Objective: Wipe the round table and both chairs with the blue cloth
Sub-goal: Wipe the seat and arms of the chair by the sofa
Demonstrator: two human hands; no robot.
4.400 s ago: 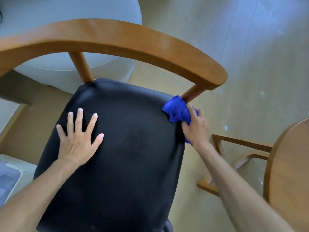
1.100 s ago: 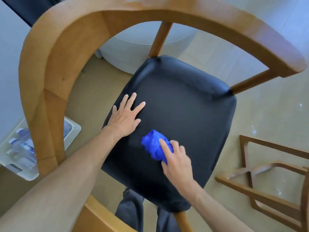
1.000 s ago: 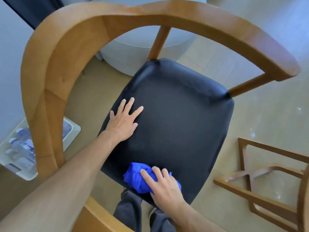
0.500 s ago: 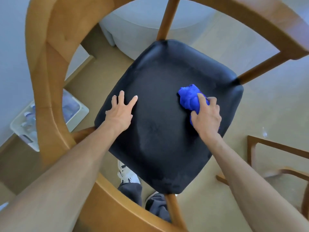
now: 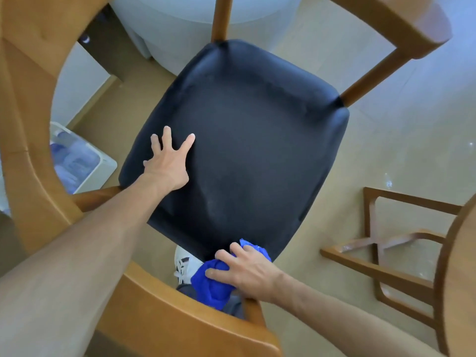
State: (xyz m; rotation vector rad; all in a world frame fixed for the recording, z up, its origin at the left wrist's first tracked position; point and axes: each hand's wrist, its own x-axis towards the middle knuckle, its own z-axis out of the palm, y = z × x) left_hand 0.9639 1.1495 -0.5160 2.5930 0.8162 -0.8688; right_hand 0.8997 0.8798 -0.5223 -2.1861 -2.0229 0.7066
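The right hand (image 5: 247,271) holds the bunched blue cloth (image 5: 213,284) at the seat corner in the lower centre of the frame, so the unwiped black seat (image 5: 247,140) stretches up from it, while the left hand (image 5: 167,161) presses flat, fingers spread, at centre left.

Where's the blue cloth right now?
Head view, bottom centre: the blue cloth is bunched under the right hand at the near edge of the black seat, just above the wooden backrest.
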